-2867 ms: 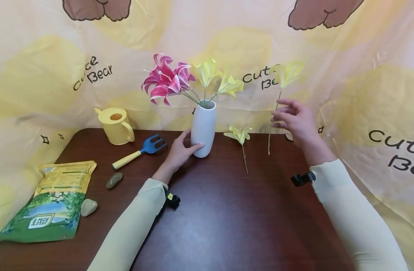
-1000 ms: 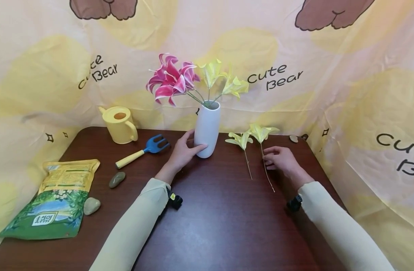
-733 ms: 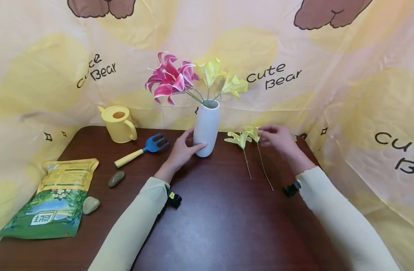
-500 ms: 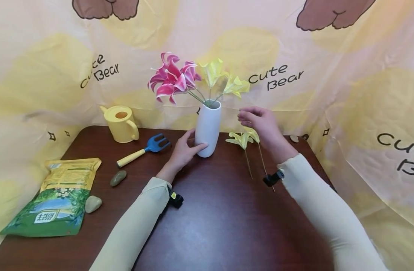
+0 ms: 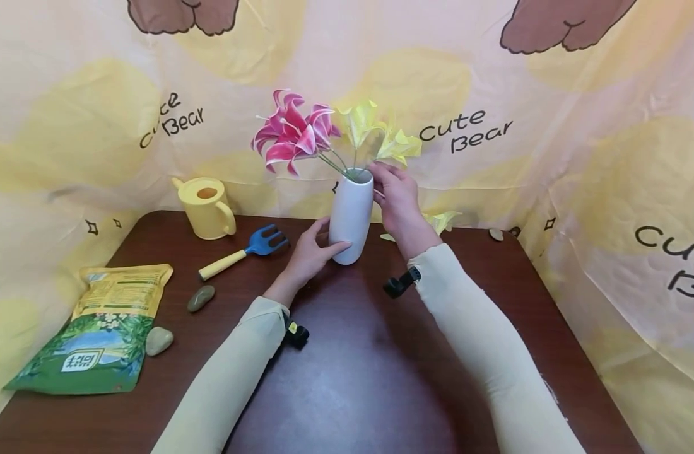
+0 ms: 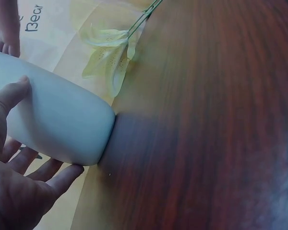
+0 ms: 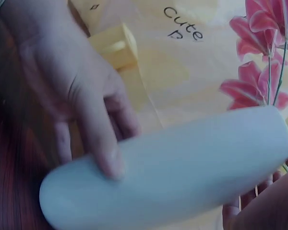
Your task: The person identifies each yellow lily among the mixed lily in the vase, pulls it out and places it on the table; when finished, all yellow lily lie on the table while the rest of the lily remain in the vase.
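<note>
A tall white vase stands upright near the table's back edge. Pink lilies lean out of it to the left, with two yellow lilies beside them. My left hand grips the vase low down, thumb in front and fingers behind, as the left wrist view also shows. My right hand is at the vase's right rim, fingertips close to the stem of the right-hand yellow lily; I cannot tell whether they pinch it. Behind the right wrist, loose yellow lilies lie on the table, partly hidden.
On the left are a yellow watering can, a blue hand fork with a yellow handle, two stones and a green-yellow bag. A small stone lies at the back right. A printed cloth hangs behind the table.
My right hand has laid a yellow lily on the table next to another, let go of it and moved left to the vase's rim. The left hand has stayed on the vase.
</note>
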Action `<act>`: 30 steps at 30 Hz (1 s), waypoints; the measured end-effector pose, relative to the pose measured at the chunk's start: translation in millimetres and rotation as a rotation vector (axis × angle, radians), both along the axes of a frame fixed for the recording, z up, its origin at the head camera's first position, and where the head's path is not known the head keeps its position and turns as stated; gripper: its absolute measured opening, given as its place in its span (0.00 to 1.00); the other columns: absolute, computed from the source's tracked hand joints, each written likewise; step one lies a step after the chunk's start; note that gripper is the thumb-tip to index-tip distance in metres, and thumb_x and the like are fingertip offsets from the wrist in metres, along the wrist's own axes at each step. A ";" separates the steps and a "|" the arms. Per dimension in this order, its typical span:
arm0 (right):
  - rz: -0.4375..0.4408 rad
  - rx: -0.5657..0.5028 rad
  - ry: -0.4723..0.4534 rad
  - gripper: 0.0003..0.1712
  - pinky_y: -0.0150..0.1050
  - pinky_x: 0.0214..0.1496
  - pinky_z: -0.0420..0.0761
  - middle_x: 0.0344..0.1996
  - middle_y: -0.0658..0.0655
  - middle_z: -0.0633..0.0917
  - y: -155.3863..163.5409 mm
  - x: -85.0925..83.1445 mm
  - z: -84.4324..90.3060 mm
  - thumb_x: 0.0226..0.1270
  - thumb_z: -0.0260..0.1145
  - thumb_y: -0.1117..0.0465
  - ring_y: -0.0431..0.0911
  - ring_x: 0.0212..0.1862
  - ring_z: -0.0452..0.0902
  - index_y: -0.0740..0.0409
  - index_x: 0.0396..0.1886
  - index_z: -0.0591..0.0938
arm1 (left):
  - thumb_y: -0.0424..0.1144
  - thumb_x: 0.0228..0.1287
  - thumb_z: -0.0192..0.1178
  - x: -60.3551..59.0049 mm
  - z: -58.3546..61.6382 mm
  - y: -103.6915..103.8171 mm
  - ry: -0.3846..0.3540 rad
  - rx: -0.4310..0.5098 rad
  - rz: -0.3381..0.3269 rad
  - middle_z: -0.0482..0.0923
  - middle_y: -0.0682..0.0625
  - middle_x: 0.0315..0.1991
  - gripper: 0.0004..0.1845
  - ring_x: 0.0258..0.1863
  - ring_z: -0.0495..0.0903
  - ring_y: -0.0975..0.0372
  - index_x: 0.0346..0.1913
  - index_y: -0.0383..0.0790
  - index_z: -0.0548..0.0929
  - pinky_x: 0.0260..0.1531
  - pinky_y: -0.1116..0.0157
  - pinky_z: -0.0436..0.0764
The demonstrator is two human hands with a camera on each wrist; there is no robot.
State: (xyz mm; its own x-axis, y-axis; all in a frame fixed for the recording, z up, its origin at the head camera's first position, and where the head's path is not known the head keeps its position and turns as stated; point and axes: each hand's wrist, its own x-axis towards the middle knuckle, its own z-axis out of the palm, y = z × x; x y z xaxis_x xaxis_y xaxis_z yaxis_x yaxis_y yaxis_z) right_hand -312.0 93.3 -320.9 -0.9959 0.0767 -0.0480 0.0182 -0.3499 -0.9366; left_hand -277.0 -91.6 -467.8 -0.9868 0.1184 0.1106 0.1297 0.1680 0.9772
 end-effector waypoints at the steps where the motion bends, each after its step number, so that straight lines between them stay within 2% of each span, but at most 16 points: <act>1: -0.008 -0.011 0.000 0.04 0.37 0.56 0.82 0.36 0.47 0.89 -3.0 -0.5 0.3 0.79 0.74 0.60 0.40 0.42 0.87 0.51 0.46 0.86 | 0.54 0.70 0.79 -0.1 -0.2 0.1 0.001 0.000 0.001 0.78 0.46 0.79 0.43 0.77 0.79 0.47 0.84 0.54 0.73 0.76 0.39 0.80; 4: -0.046 -0.040 0.001 0.04 0.35 0.53 0.81 0.35 0.47 0.89 -8.2 -1.4 0.6 0.78 0.75 0.61 0.39 0.40 0.85 0.51 0.44 0.86 | 0.54 0.70 0.79 -0.4 -0.6 0.4 0.003 0.000 -0.002 0.77 0.46 0.79 0.43 0.77 0.80 0.47 0.83 0.53 0.73 0.76 0.39 0.80; 10: -0.091 -0.101 0.023 0.03 0.36 0.54 0.83 0.34 0.50 0.92 -8.6 -3.5 1.2 0.77 0.75 0.64 0.41 0.40 0.89 0.54 0.40 0.89 | 0.52 0.71 0.79 -1.9 -1.3 0.3 0.012 0.011 -0.015 0.77 0.45 0.79 0.42 0.77 0.80 0.46 0.83 0.52 0.73 0.76 0.39 0.80; 19: -0.155 -0.069 0.095 0.07 0.44 0.60 0.85 0.32 0.49 0.92 -1.7 -10.6 13.6 0.77 0.75 0.65 0.43 0.39 0.91 0.50 0.37 0.89 | 0.52 0.71 0.79 -2.7 -3.5 -2.1 0.015 0.021 -0.021 0.76 0.44 0.79 0.43 0.78 0.79 0.46 0.84 0.50 0.72 0.76 0.39 0.80; 25: -0.190 -0.209 0.169 0.08 0.38 0.48 0.90 0.30 0.53 0.92 17.5 -12.6 29.2 0.77 0.73 0.70 0.44 0.34 0.92 0.54 0.37 0.87 | 0.53 0.71 0.79 -2.2 -3.8 -1.9 0.009 0.012 -0.018 0.76 0.46 0.79 0.43 0.78 0.79 0.47 0.84 0.52 0.72 0.76 0.39 0.79; 28: -0.181 -0.268 0.171 0.08 0.35 0.42 0.92 0.29 0.54 0.91 31.2 -11.1 39.3 0.76 0.72 0.73 0.45 0.32 0.91 0.57 0.40 0.87 | 0.54 0.71 0.79 -3.2 -3.4 -2.1 0.008 0.008 -0.018 0.76 0.46 0.79 0.43 0.78 0.78 0.48 0.84 0.52 0.72 0.77 0.39 0.79; 30: -0.166 -0.274 0.166 0.08 0.36 0.41 0.92 0.31 0.54 0.89 42.0 -8.1 45.4 0.76 0.71 0.75 0.46 0.33 0.91 0.59 0.44 0.88 | 0.55 0.71 0.79 -3.8 -2.9 -2.5 0.007 0.007 -0.016 0.76 0.46 0.79 0.43 0.78 0.78 0.48 0.84 0.52 0.72 0.77 0.39 0.79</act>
State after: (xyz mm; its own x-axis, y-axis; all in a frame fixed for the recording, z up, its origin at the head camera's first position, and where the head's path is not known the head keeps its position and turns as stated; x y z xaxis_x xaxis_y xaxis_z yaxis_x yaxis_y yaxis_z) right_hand -320.1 135.3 -275.5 -0.9669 0.2447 0.0720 -0.2043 -0.5737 -0.7932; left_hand -280.8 -94.1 -470.7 -0.9840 0.1332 0.1181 0.1388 0.1592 0.9774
